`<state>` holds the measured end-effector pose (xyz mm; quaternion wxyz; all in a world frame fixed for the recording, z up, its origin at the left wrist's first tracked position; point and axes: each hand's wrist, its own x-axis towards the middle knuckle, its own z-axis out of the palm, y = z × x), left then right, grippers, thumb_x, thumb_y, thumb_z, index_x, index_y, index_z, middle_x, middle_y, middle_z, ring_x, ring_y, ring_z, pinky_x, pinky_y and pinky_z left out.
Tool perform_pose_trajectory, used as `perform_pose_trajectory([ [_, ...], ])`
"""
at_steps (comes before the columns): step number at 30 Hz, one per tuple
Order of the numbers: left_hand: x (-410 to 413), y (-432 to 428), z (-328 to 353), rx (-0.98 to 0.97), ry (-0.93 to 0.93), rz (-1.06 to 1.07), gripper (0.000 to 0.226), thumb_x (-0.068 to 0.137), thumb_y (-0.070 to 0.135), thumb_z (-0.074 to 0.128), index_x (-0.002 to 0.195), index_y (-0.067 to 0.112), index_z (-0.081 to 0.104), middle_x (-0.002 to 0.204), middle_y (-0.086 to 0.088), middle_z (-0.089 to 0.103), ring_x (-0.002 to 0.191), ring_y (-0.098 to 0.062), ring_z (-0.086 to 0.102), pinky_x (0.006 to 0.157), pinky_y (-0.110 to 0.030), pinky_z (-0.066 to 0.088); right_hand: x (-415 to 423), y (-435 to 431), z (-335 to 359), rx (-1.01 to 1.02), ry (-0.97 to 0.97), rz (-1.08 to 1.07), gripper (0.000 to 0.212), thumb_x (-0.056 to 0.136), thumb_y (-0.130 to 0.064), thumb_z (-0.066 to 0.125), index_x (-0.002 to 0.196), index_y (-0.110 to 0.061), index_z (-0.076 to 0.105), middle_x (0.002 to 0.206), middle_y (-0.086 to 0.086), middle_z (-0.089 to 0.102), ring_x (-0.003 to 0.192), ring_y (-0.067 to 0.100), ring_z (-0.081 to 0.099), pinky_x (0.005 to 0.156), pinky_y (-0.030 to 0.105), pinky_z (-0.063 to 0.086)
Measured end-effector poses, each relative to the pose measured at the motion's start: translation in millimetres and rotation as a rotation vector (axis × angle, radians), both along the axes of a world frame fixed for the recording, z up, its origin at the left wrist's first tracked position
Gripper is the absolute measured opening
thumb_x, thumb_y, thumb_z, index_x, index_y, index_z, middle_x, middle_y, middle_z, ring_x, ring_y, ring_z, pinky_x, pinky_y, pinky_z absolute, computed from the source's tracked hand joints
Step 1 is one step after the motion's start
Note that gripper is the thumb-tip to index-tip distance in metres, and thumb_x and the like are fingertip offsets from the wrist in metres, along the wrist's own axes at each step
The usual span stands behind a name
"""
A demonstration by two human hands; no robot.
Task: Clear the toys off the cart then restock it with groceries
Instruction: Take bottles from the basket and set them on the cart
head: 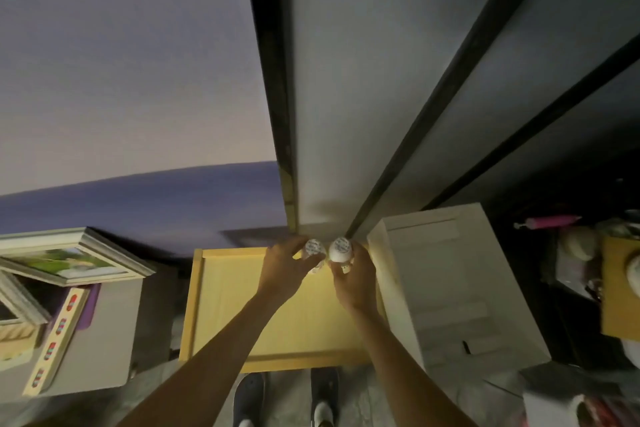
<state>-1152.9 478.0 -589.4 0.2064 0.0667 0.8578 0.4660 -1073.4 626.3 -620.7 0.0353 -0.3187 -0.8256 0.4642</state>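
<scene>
A tall grey panel (329, 80) rises straight ahead, and its foot meets the far edge of the yellow wooden cart top (221, 305). A white box (450, 288) stands just beside the cart on the right.

Both arms reach out over the cart. The left hand (284, 267) pinches 1 white egg-shaped thing, the left egg (313, 248), at its fingertips. The right hand (353, 281) is curled round another, the right egg (341, 249), which shows printed marks. The 2 eggs are held side by side, almost touching, above the far right part of the cart top and close to the panel's foot.

I cannot tell whether they are toys or groceries. Each egg's long axis points up and away from its hand. The bare cart surface lies below the hands and back toward the person, so a set-down would probably go straight down. The right hand is nearer the box.
</scene>
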Motion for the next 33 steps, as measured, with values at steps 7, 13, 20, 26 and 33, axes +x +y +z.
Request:
perform_pose_trajectory([
  [7, 16, 29, -17, 0.014, -0.004, -0.01, 0.029, 0.085, 0.032, 0.089, 0.113, 0.027, 0.081, 0.099, 0.018, 0.079, 0.091, -0.002, 0.071, 0.07, -0.006, 0.045, 12, 12, -16, -0.024, 0.029, -0.1, 0.061, 0.094, -0.006, 0.078, 0.148, -0.015, 0.053, 0.146, 0.003, 0.063, 0.133, 0.004, 0.047, 0.113, 0.027, 0.04],
  [13, 21, 34, -16, -0.009, -0.008, 0.003, 0.031, 0.084, 0.035, 0.09, 0.112, 0.029, 0.079, 0.098, 0.019, 0.078, 0.09, -0.002, 0.071, 0.071, -0.008, 0.047, 17, 13, -14, -0.071, -0.025, -0.074, 0.061, 0.096, -0.013, 0.077, 0.15, -0.02, 0.05, 0.147, 0.001, 0.062, 0.137, 0.017, 0.057, 0.112, 0.028, 0.045],
  [20, 22, 24, 15, -0.137, -0.004, -0.036, 0.07, 0.073, 0.074, 0.08, 0.133, 0.042, 0.066, 0.127, 0.02, 0.071, 0.111, -0.013, 0.069, 0.095, -0.041, 0.06, 23, 25, 15, -0.002, -0.119, 0.025, 0.065, 0.092, -0.018, 0.083, 0.148, -0.017, 0.051, 0.148, 0.002, 0.059, 0.137, 0.017, 0.055, 0.093, -0.006, 0.029],
  [26, 17, 6, 96, -0.21, 0.142, -0.233, 0.078, 0.085, 0.075, 0.072, 0.151, 0.041, 0.051, 0.154, 0.011, 0.057, 0.139, -0.02, 0.056, 0.112, -0.041, 0.051, 36, 31, 103, 0.119, -0.06, 0.074, 0.068, 0.099, -0.039, 0.072, 0.157, -0.015, 0.044, 0.158, 0.004, 0.051, 0.145, 0.022, 0.049, 0.113, 0.025, 0.035],
  [33, 25, 11, 205, -0.242, 0.435, -0.536, 0.1, 0.09, 0.082, 0.055, 0.167, 0.028, 0.021, 0.177, 0.002, 0.02, 0.161, -0.024, 0.024, 0.129, -0.054, 0.029, 88, 30, 214, 0.449, -0.111, -0.123, 0.091, 0.096, -0.076, 0.05, 0.164, -0.021, 0.025, 0.167, 0.001, 0.036, 0.154, 0.022, 0.033, 0.126, 0.039, 0.028],
])
